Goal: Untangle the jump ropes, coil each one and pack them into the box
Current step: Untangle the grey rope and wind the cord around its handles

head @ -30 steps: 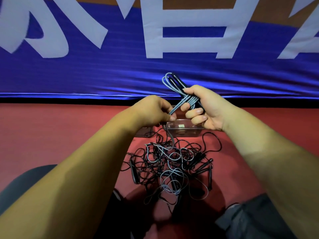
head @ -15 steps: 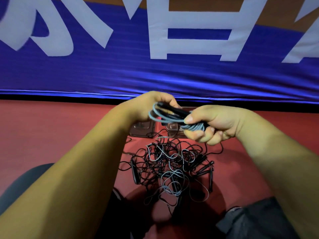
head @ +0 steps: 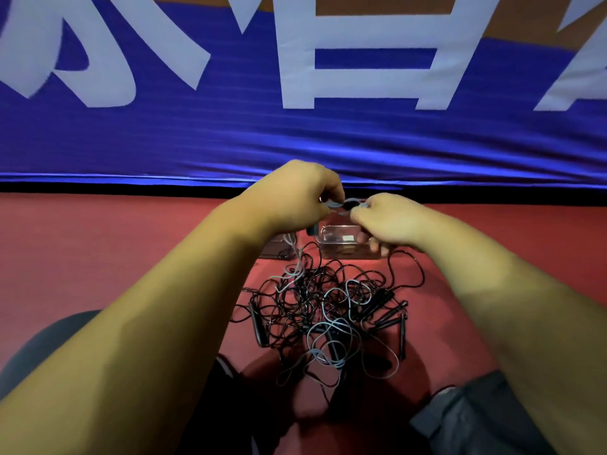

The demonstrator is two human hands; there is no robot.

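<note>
A coiled grey jump rope with black handles is held between both hands, just above the clear plastic box on the red floor. My left hand grips the coil's left end; a grey strand hangs from it down to the floor. My right hand grips the right end, its fingers reaching down at the box. Most of the coil is hidden by the fingers. In front of the box lies a tangled pile of black and grey jump ropes with several black handles.
A dark flat lid or tray lies left of the box. A blue banner with white characters stands right behind the box. My knees in dark trousers frame the pile at the bottom.
Both hands have lowered the grey coil from chest height, turned it flat and brought it down and forward to the box.
</note>
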